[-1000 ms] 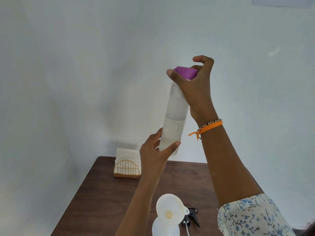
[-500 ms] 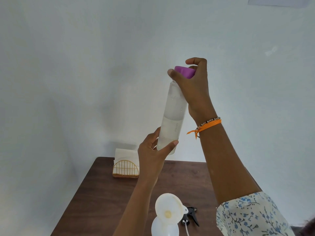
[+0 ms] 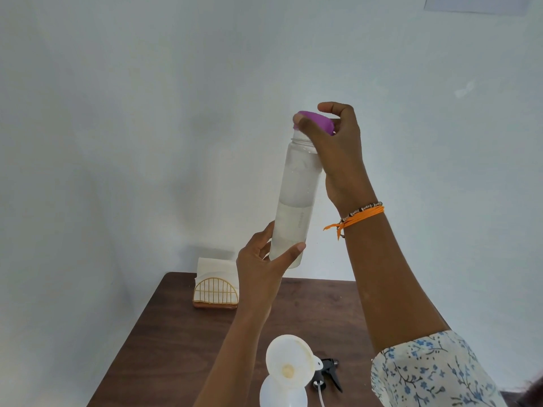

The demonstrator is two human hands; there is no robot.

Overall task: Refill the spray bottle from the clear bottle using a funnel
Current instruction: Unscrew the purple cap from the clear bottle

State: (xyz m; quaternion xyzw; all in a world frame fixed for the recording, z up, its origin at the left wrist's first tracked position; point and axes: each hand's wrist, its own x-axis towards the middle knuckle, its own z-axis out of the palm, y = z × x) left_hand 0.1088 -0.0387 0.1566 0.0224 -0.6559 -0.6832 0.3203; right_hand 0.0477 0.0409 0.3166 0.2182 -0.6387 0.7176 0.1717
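Both hands work the clear bottle (image 3: 293, 201) held aloft: the left hand (image 3: 261, 268) grips its base, the right hand (image 3: 332, 136) pinches the purple cap (image 3: 316, 121), now lifted and tilted off the exposed neck, so pouring into the funnel (image 3: 289, 364) below seems next

Funnel (image 3: 289, 364) in spray bottle (image 3: 283, 393); napkin holder (image 3: 216, 292) behind, at table (image 3: 176, 348) back-left.

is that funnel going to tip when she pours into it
Possibly. The funnel looks like thin, light plastic, and its wide bowl sits tilted on the spray bottle. Neither hand steadies it: the left hand holds the clear bottle.
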